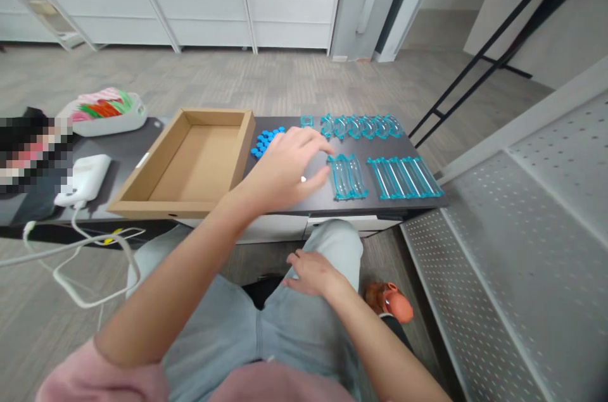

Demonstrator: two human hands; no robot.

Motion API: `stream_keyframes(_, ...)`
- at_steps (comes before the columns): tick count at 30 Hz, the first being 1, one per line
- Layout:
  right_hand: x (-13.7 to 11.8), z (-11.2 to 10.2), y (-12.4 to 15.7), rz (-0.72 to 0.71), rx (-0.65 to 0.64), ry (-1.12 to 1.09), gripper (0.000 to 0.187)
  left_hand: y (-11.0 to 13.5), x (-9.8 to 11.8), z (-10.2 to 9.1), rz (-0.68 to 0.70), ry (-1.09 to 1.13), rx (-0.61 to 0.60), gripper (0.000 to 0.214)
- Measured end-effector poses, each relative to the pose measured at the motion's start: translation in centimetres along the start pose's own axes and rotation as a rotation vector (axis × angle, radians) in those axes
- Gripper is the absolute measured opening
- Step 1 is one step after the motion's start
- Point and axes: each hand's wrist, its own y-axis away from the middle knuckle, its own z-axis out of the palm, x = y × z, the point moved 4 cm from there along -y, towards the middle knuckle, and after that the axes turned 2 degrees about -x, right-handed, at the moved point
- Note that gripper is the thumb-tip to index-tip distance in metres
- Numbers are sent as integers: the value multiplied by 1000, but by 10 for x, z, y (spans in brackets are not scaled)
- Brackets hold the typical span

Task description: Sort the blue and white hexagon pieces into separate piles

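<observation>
My left hand reaches over the dark table, thumb and forefinger apart with nothing visible between them. Just right of its fingertips lies a group of curved clear pieces with teal ends. Partly behind the hand is a cluster of small blue pieces. A small teal square frame sits beyond the knuckles. A row of rounded teal-edged clear pieces lines the far edge, and straight teal-ended rods lie at the right. My right hand rests on my thigh, fingers loosely extended and holding nothing.
An open cardboard box stands left of the blue pieces. Farther left are a white basket of colourful items and a white device with cables. A perforated metal panel borders the right side.
</observation>
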Motion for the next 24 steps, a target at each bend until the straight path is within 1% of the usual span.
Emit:
stream_keyframes(1, 2, 2, -1, 45, -18, 22, 41, -16, -25, 16, -33, -52, -47, 47)
stream_keyframes(2, 4, 3, -2, 88, -37, 41, 45, -30, -49, 33, -79, -102, -125, 51)
stream_keyframes(4, 4, 3, -4, 130, -69, 58, 52, -48, -89, 61, -145, -179, -251, 57)
stream_keyframes(6, 3, 2, -5, 144, -91, 61, 56, -56, -112, 78, -139, -235, -312, 59)
stream_keyframes(8, 3, 0, -7, 154, -107, 61, 56, -56, -123, 88, -118, -279, -330, 57)
stream_keyframes(10, 3, -2, -8, 164, -123, 61, 56, -53, -127, 93, -113, -314, -342, 56)
stream_keyframes(13, 3, -3, -9, 170, -156, 62, 58, -48, -132, 93, -131, -350, -353, 55)
stream_keyframes(15, 2, -5, -8, 168, -170, 62, 60, -46, -133, 90, -137, -355, -331, 54)
stream_keyframes(17, 1, -7, -6, 161, -174, 56, 61, -43, -131, 86, -142, -347, -281, 55)
stream_keyframes(20, 0, -9, -3, 164, -171, 39, 60, -34, -116, 86, -145, -279, -216, 56)
stream_keyframes(24, -1, -10, -1, 186, -147, 24, 56, -11, -87, 106, -77, -187, -210, 61)
